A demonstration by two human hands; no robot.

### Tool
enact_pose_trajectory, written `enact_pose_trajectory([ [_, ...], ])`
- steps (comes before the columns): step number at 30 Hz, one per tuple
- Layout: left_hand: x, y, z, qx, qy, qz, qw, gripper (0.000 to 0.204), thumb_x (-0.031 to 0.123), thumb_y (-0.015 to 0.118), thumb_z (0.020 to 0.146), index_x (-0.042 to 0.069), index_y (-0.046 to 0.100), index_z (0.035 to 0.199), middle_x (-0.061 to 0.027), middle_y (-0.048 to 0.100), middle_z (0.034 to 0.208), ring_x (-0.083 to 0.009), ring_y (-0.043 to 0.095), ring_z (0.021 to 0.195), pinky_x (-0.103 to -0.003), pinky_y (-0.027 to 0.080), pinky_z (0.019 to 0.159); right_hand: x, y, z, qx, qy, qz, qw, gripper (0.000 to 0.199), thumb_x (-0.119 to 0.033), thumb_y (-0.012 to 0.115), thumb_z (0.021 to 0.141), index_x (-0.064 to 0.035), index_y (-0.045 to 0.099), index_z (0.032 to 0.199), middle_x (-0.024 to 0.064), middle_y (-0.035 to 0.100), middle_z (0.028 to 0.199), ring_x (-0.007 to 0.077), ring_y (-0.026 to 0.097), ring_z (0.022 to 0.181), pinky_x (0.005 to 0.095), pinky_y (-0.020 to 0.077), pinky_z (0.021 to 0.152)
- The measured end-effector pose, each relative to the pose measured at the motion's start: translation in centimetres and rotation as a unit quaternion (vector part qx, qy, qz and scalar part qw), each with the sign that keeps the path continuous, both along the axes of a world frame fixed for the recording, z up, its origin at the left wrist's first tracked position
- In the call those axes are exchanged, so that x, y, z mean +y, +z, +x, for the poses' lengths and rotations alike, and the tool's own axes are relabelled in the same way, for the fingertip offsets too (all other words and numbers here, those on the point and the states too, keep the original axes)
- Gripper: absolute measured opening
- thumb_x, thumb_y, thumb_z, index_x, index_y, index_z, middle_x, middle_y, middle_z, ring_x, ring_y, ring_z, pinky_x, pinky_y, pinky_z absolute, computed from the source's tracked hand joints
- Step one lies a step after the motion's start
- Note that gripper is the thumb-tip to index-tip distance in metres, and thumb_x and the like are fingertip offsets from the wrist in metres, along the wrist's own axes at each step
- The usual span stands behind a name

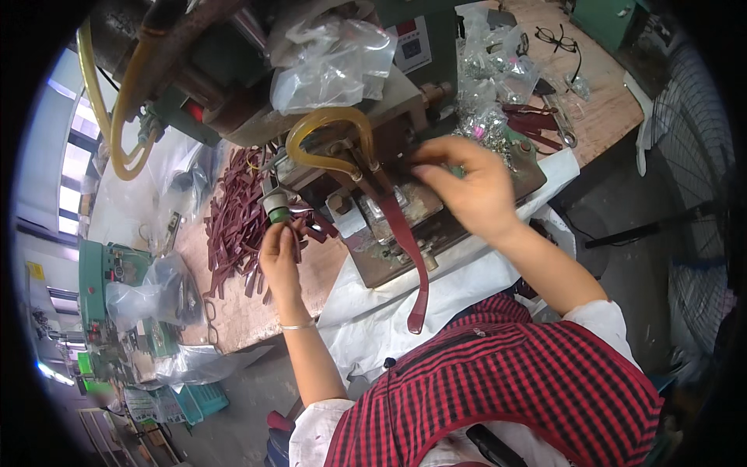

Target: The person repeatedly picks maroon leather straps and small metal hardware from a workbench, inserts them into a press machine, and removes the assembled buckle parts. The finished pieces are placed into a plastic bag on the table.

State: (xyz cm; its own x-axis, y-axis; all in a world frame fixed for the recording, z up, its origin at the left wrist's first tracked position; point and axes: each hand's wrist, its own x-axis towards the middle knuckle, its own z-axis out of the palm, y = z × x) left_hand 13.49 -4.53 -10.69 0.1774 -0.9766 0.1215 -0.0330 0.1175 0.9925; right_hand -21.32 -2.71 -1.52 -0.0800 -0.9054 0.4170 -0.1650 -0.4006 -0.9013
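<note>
A dark red strap (411, 249) runs out of the metal press (377, 214) toward me, its rounded end hanging past the machine's front edge. My right hand (475, 187) is at the press's right side, thumb and forefinger drawn together in a pinch. Whatever sits between those fingertips is too small to make out. My left hand (280, 257) is closed just below a green button (278, 214) on the press's left, fingertips close against it. Dark red material shows beside these fingers, but what they hold is unclear. A yellowish hose (331, 117) loops above the strap.
Left of the press lies a heap of dark red straps (233, 210) on the wooden table (315, 272). Bags of small metal parts (490, 70), more red straps (533, 124) and eyeglasses (556, 37) lie at the far right. A large fan (685, 148) stands to the right.
</note>
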Motion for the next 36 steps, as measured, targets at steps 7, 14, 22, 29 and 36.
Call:
enact_pose_trajectory([
  [7, 4.0, 1.4, -4.4, -0.086, 0.184, -0.024, 0.979, 0.016, 0.013, 0.072, 0.099, -0.002, 0.071, 0.094, -0.0011, 0.066, 0.075, -0.0048, 0.051, 0.061, -0.02, 0.036, 0.055, 0.2, -1.0, 2.9, -0.167, 0.045, 0.061, 0.983, 0.033, 0.001, 0.07, 0.088, 0.0037, 0.061, 0.12, 0.009, 0.072, 0.098, 0.0129, 0.07, 0.091, 0.0274, 0.0536, 0.083],
  [14, 6.6, 10.1, -9.9, -0.166, 0.089, -0.391, 0.901, 0.005, -0.005, 0.066, 0.095, -0.006, 0.068, 0.1, -0.0179, 0.071, 0.097, -0.019, 0.066, 0.078, -0.03, 0.057, 0.066, 1.1, 1.8, 3.8, -0.205, 0.092, 0.131, 0.966, 0.038, 0.003, 0.067, 0.092, 0.0043, 0.054, 0.128, 0.0076, 0.072, 0.104, 0.0114, 0.066, 0.095, 0.0254, 0.0508, 0.086],
  [22, 6.0, 10.7, -15.9, -0.408, -0.088, -0.495, 0.762, 0.025, 0.008, 0.089, 0.075, 0.007, 0.076, 0.096, -0.0109, 0.076, 0.093, -0.0159, 0.063, 0.06, -0.027, 0.044, 0.05, -0.4, -0.8, -2.0, 0.199, -0.065, -0.056, 0.976, 0.027, -0.013, 0.067, 0.086, -0.0024, 0.072, 0.11, 0.0194, 0.07, 0.116, 0.0397, 0.063, 0.116, 0.0445, 0.0487, 0.105],
  [29, 5.5, 9.5, -16.0, -0.403, -0.079, -0.516, 0.752, 0.025, 0.008, 0.09, 0.074, 0.009, 0.076, 0.094, -0.009, 0.075, 0.089, -0.0154, 0.061, 0.058, -0.027, 0.045, 0.049, -1.6, -9.7, -8.3, 0.382, -0.254, -0.011, 0.888, 0.024, -0.016, 0.078, 0.081, -0.0065, 0.073, 0.102, 0.0148, 0.064, 0.132, 0.0349, 0.052, 0.135, 0.0489, 0.0473, 0.103],
  [36, 5.5, 9.0, -16.0, -0.377, -0.072, -0.519, 0.763, 0.026, 0.01, 0.087, 0.075, 0.006, 0.075, 0.098, -0.0108, 0.076, 0.1, -0.0131, 0.061, 0.058, -0.027, 0.042, 0.048, -3.8, -8.3, -6.6, 0.5, -0.171, -0.1, 0.843, 0.023, -0.018, 0.076, 0.082, -0.0065, 0.069, 0.102, 0.013, 0.059, 0.14, 0.0319, 0.05, 0.137, 0.0458, 0.053, 0.091],
])
